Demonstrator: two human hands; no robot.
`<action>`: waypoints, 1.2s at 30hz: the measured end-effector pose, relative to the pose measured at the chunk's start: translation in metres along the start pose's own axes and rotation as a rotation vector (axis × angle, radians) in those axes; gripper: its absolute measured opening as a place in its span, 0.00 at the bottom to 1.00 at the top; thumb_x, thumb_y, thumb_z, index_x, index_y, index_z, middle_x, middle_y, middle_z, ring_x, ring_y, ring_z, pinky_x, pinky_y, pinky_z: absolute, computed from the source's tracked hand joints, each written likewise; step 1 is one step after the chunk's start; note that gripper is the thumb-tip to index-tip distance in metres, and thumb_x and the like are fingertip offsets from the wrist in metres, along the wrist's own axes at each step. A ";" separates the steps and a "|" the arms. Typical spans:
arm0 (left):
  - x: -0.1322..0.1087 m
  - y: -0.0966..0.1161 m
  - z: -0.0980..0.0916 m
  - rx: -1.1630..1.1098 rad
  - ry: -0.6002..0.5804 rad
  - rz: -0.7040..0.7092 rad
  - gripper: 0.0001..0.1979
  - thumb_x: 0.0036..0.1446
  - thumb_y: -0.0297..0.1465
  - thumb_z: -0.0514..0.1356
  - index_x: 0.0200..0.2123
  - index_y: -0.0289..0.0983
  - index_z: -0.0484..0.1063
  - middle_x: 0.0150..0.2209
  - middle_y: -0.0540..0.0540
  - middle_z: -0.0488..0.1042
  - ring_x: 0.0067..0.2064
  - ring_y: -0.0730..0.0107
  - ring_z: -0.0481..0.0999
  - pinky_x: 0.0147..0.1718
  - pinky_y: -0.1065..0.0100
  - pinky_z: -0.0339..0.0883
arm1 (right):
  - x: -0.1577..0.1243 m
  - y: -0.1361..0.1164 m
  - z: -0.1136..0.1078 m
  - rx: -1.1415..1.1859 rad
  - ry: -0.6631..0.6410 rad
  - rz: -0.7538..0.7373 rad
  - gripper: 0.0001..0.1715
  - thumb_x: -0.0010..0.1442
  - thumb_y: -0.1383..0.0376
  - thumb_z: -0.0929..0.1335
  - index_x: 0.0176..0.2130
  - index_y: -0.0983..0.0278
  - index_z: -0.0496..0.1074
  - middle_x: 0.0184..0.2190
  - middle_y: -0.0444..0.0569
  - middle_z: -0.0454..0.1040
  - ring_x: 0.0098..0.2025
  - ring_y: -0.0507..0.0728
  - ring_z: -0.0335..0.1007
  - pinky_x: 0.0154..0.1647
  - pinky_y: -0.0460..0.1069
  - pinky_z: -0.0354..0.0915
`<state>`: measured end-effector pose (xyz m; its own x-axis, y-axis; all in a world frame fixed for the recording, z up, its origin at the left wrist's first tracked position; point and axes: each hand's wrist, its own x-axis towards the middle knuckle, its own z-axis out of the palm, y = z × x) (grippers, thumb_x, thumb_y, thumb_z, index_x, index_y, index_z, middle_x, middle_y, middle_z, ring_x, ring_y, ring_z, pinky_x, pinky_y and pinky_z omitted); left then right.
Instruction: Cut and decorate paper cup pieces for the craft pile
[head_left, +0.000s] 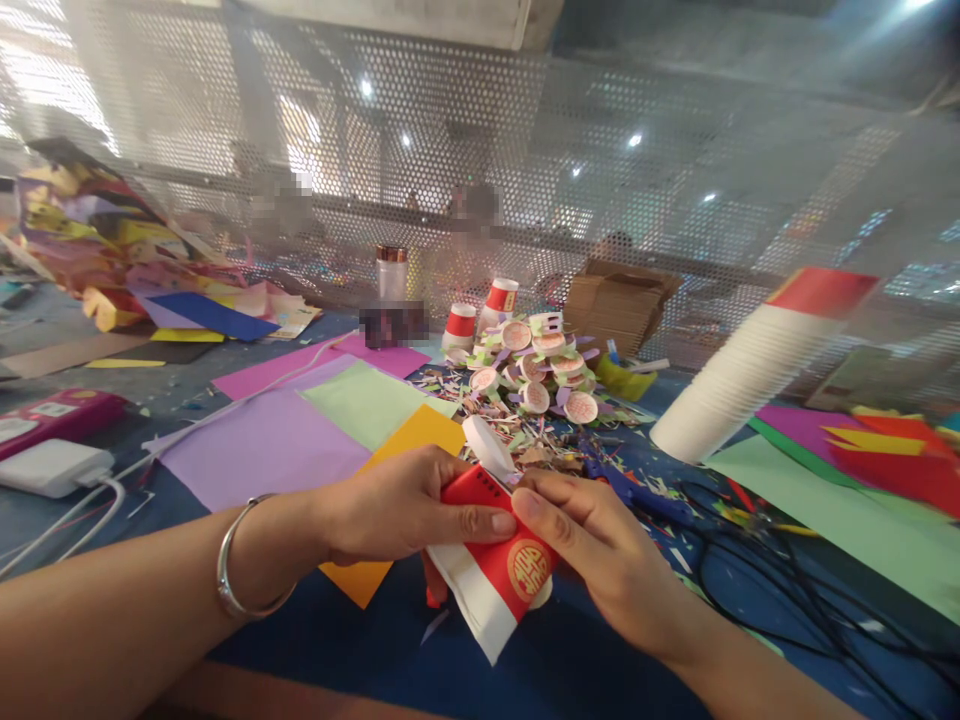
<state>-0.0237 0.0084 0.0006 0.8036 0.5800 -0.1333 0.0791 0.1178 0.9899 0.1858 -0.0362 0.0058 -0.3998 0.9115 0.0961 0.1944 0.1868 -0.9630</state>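
Note:
Between my two hands is a flattened red and white paper cup (491, 540) with a gold round emblem on its red band. Its round white base (487, 447) sticks up at the far end and looks partly torn away from the wall. My left hand (405, 510) grips the cup from the left, thumb pressed flat on the red part. On the other side my right hand (589, 545) pinches the edge near the base, thumb on top; its fingertips behind the cup are hidden. Just beyond lies a pile of small round paper pieces (534, 368) with green and purple strips.
A tall leaning stack of paper cups (750, 370) stands at right. Black cables (780, 600) and a blue-handled tool (637, 490) lie near my right hand. Coloured paper sheets (262, 430) spread at left, beside a white charger (56, 468). Paper scraps litter the middle; a perforated metal screen (480, 150) stands behind.

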 end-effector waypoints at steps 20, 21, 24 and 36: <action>-0.005 0.010 0.005 0.107 0.055 -0.013 0.21 0.60 0.48 0.64 0.32 0.35 0.75 0.23 0.51 0.76 0.18 0.78 0.71 0.18 0.78 0.67 | 0.000 0.000 0.001 -0.052 -0.002 -0.026 0.25 0.68 0.47 0.66 0.28 0.62 0.67 0.28 0.45 0.67 0.32 0.53 0.62 0.32 0.49 0.60; -0.005 0.011 0.005 0.108 0.060 -0.013 0.21 0.59 0.49 0.65 0.32 0.35 0.75 0.23 0.51 0.76 0.18 0.79 0.71 0.17 0.78 0.67 | 0.000 0.000 0.001 -0.063 -0.001 -0.027 0.25 0.68 0.47 0.65 0.29 0.62 0.67 0.28 0.45 0.67 0.31 0.53 0.61 0.31 0.48 0.58; -0.005 0.014 0.005 0.113 0.074 -0.014 0.23 0.57 0.52 0.65 0.31 0.35 0.74 0.25 0.51 0.77 0.18 0.80 0.70 0.16 0.78 0.65 | 0.000 0.001 0.000 -0.089 0.006 -0.032 0.26 0.68 0.47 0.65 0.28 0.62 0.66 0.26 0.43 0.63 0.29 0.52 0.57 0.29 0.48 0.56; -0.002 0.002 0.013 0.083 0.014 -0.078 0.25 0.54 0.53 0.67 0.32 0.34 0.73 0.23 0.51 0.74 0.17 0.78 0.70 0.16 0.77 0.65 | -0.001 0.001 0.004 0.004 -0.036 0.012 0.22 0.68 0.49 0.66 0.32 0.63 0.67 0.27 0.43 0.65 0.32 0.54 0.65 0.32 0.49 0.62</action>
<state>-0.0175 -0.0030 0.0037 0.7845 0.5833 -0.2106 0.1906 0.0963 0.9769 0.1825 -0.0381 0.0034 -0.4298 0.8998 0.0751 0.1958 0.1741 -0.9651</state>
